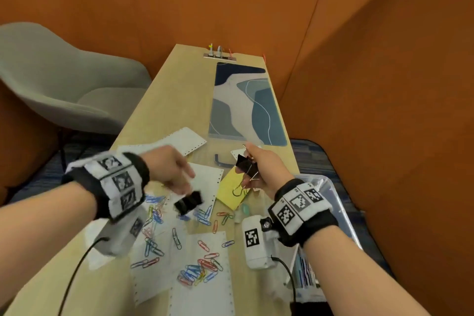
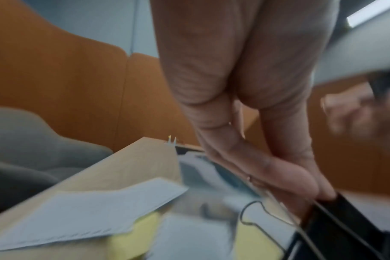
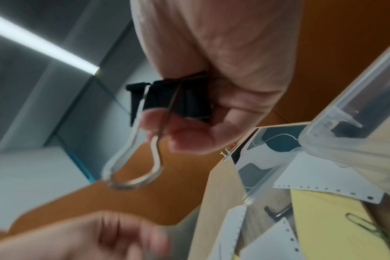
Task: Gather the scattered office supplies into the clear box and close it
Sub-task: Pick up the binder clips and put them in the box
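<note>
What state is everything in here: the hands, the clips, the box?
Left hand: pinching a binder clip.
Right hand: gripping black clips, raised off the table.
Clear box: open.
Paper clips: scattered on papers.
Yellow pad: flat on table.

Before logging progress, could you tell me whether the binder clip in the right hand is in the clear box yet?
Out: the right hand holds the binder clip above the table.

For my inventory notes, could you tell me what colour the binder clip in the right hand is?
Black, with silver wire handles; the binder clip shows best in the right wrist view, pinched by the right hand.
</note>
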A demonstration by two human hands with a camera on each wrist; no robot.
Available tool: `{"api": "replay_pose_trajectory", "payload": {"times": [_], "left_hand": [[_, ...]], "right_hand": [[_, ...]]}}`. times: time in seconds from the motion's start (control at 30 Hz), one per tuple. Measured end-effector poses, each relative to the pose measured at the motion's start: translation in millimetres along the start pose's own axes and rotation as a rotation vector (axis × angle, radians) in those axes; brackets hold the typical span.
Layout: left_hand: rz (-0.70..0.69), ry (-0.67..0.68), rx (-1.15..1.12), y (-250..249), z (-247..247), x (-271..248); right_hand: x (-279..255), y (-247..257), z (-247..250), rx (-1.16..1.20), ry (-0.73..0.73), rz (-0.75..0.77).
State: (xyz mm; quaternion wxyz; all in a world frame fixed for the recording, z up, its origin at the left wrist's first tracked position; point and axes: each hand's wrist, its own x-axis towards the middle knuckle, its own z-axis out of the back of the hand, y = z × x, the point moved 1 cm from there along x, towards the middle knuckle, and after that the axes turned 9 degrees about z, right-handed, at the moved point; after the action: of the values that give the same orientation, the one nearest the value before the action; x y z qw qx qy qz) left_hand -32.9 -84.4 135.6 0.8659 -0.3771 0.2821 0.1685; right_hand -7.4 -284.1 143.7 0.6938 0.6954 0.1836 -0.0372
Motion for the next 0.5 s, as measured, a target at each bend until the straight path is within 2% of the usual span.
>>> {"api": "replay_pose_trajectory", "payload": {"times": [0.07, 0.17, 0.3, 0.37, 0.5], "left_hand": [[-0.075, 0.050, -0.335, -34.2, 15.5, -14.5], [-0.148, 0.105, -0.592, -73.6, 24.6, -35.5], [-0.178, 0.187, -0.771, -101.3, 9.4, -48.0], [-0.186, 0.181, -0.844, -106.8, 0.8, -46.6], [-0.180, 0.068, -0.872, -115.6, -12.8, -41.0]], "right_hand": [[-2.8, 4.4, 6.8, -0.023, 0.064, 0.020], [-8.4, 12.0, 16.5, -0.020, 0.197, 0.076], [-16.7, 21.1, 29.8, 0.099, 0.371, 0.156], [-20.5, 25.3, 36.3, 0.141, 0.421, 0.186], [-20.3, 31.3, 48.5, 0.154, 0.374, 0.286]]}}
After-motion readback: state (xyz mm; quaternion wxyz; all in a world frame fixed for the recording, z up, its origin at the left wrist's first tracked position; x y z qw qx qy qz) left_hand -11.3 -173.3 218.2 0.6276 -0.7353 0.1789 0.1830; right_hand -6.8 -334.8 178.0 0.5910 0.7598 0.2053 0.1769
